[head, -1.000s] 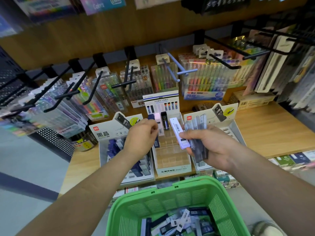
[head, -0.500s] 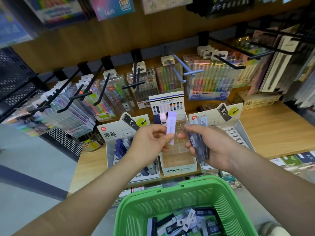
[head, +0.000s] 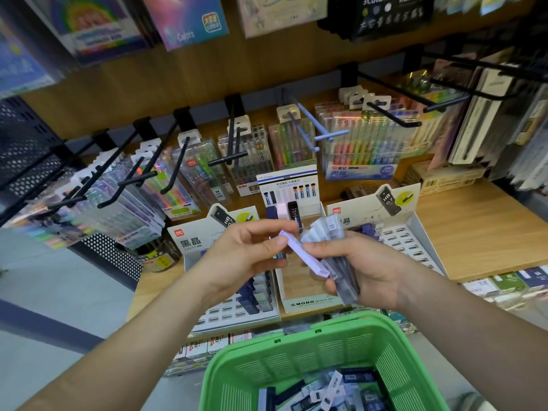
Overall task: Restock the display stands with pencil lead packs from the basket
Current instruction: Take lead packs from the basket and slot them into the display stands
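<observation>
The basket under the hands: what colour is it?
The basket is bright green, with slotted walls; the head view, the only one, shows it clearly.

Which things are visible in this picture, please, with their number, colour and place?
basket: one, green, bottom centre.
lead packs: many, dark and white, inside the basket.
display stands: three, mostly white, side by side on the wooden shelf.
pen packs: many, multicoloured, hanging behind the stands.
lilac pack: one, lilac, over the middle stand.
grey packs: several, translucent grey, beside it.
left hand: one, pinches the lilac pack.
right hand: one, grips the grey packs.
</observation>
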`<state>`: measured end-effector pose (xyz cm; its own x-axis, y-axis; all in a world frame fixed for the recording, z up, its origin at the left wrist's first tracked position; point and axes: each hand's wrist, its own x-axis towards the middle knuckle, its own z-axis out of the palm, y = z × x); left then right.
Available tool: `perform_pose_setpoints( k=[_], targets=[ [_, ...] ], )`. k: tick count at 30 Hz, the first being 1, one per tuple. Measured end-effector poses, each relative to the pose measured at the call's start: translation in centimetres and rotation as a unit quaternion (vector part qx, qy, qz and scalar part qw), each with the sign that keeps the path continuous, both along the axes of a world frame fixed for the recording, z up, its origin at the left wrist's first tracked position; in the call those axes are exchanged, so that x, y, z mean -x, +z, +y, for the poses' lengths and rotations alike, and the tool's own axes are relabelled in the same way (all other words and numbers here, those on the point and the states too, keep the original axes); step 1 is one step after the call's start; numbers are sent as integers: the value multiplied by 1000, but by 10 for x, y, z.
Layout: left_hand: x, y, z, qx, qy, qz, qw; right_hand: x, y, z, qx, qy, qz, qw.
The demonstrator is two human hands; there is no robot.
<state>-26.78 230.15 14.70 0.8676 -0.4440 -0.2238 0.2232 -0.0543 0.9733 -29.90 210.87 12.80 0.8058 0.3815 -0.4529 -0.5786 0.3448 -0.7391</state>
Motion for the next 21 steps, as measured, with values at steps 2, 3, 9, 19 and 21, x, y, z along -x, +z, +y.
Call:
perform_pose_setpoints(
  k=[2, 3, 9, 19, 21],
  targets=[
    [-1, -2, 1, -4, -1, 2, 1000, 0, -2, 0, -10, 34, 4, 999],
    [-1, -4, 1, -4, 11, 2, 1000, 0, -4, 0, -10, 41, 11, 999],
    [-24, -13, 10, -189, 163, -154, 956, -9, -9, -13, 71, -122, 73, 987],
    [-50, -63, -11, -477, 70, -414, 772, -14, -5, -13, 83, -168, 45, 981],
    [-55, -66, -15, -492, 40, -416, 764, -13, -4, -13, 74, -172, 46, 981]
  ],
)
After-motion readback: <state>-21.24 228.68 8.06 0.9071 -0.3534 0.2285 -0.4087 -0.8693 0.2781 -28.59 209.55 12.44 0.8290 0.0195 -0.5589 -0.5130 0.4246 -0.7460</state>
